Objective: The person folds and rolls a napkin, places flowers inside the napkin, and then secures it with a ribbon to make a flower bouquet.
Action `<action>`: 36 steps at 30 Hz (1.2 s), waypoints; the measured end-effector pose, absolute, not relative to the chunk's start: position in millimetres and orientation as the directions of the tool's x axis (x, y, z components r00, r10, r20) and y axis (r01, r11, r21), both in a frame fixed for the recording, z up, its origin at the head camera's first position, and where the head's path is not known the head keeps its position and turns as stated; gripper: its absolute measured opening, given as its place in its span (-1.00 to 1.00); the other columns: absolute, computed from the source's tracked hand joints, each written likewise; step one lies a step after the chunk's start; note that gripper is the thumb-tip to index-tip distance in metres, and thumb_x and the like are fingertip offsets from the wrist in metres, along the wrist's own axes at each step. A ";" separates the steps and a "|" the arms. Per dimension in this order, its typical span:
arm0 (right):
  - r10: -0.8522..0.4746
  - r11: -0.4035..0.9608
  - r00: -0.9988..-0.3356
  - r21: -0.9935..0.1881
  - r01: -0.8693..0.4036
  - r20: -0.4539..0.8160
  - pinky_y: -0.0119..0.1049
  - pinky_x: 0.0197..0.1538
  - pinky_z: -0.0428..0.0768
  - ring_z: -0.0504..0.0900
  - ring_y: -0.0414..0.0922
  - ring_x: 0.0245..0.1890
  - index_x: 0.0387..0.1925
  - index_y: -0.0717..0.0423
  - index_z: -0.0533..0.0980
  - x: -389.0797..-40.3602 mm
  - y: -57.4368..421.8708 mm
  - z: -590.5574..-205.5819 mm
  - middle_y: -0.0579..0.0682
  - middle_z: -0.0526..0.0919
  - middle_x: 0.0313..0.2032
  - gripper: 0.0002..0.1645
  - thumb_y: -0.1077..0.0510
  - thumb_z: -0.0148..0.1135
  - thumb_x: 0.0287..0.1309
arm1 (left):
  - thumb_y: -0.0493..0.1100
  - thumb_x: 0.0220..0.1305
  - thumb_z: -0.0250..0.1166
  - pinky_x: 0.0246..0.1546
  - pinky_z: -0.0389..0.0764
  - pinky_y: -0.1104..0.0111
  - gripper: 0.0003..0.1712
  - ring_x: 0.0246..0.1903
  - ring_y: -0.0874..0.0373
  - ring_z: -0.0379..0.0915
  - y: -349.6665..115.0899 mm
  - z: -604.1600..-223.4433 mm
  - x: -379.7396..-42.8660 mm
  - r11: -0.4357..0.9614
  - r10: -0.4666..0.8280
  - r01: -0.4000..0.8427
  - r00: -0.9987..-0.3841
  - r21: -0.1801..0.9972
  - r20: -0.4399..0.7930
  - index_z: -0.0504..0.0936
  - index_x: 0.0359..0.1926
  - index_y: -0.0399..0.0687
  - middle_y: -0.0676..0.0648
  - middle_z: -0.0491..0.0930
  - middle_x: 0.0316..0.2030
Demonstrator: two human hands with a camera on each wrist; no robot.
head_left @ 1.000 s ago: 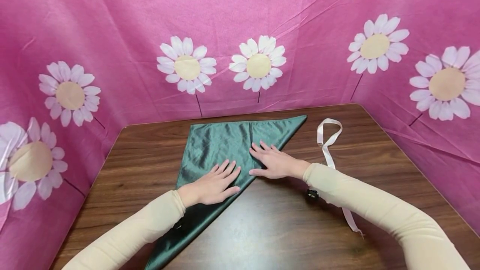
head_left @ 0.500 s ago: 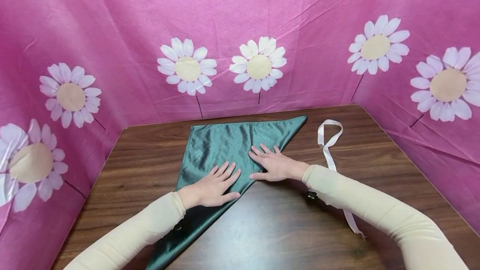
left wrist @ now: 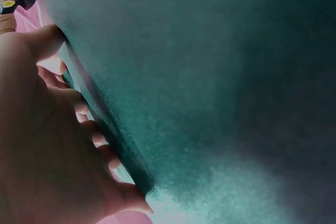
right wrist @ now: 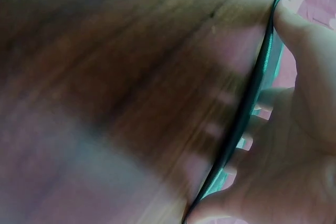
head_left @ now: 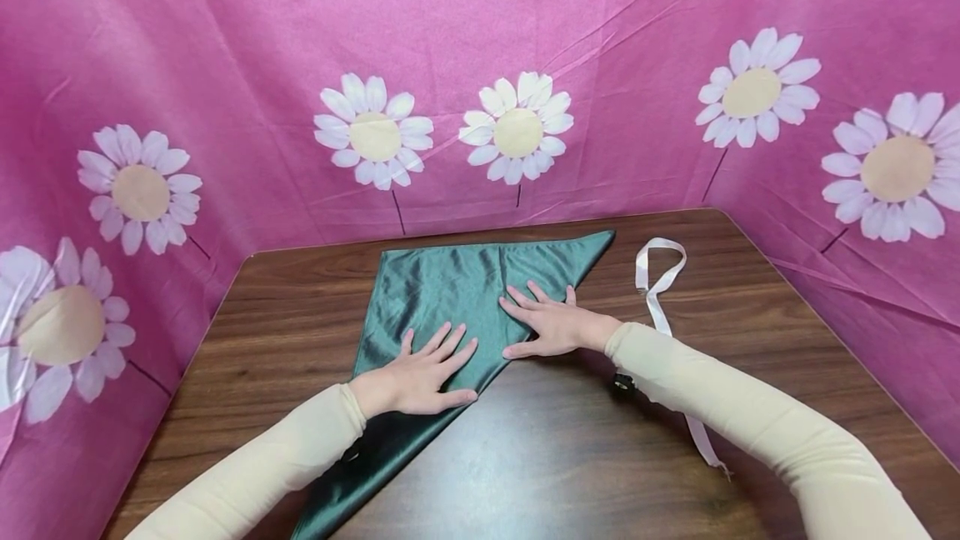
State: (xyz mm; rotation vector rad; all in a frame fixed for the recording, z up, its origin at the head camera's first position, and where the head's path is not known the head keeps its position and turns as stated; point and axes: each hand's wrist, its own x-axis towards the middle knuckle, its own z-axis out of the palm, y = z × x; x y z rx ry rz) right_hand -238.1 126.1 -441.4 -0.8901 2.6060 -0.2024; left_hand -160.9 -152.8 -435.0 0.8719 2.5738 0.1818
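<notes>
Head view: The green cloth (head_left: pixel 427 294) lies on the bench (head_left: pixel 300 315), its long slanting edge, apparently a fold, toward the person. The left hand (head_left: pixel 422 375) rests on the cloth with fingers spread apart and thumb near that edge. The right hand (head_left: pixel 553 326) rests farther up the same edge, fingers likewise apart. Neither hand clamps anything. The spacing probably spreads the pressure and keeps the fold flat. A white ribbon (head_left: pixel 659 317) lies to the right, apart from the cloth and partly hidden by the right sleeve; this position seems to keep it off the fabric.

Left wrist view: Cloth fills most of the view; the fingers are separated and not wrapped around it.

Right wrist view: The cloth edge runs between bare bench and spaced fingers, presumably so that the hand steadies the edge.
</notes>
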 end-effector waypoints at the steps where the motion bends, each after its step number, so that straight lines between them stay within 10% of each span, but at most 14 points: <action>1: -0.615 0.789 -0.726 -0.254 -0.560 -0.308 0.61 0.26 -0.29 -0.32 0.09 0.58 0.63 -0.25 -0.10 -238.9 126.2 -440.9 -0.13 -0.24 0.61 0.18 -0.69 -0.08 0.16 | 0.54 0.41 -0.16 0.37 -0.32 -0.36 -0.03 0.57 0.03 -0.51 -153.0 -434.9 -161.1 0.797 0.604 0.550 -0.719 0.250 -0.342 -0.12 0.63 0.23 0.00 -0.34 0.61; 36: -0.616 0.786 -0.715 -0.325 -0.527 -0.330 0.60 0.27 -0.31 -0.31 0.15 0.58 0.61 -0.20 -0.02 -286.1 151.3 -433.7 -0.06 -0.19 0.61 0.17 -0.59 0.11 0.17 | 0.55 0.40 -0.17 0.38 -0.38 -0.33 -0.03 0.56 0.06 -0.58 -125.1 -434.7 -203.7 0.824 0.565 0.514 -0.726 0.238 -0.391 -0.20 0.63 0.31 0.05 -0.39 0.61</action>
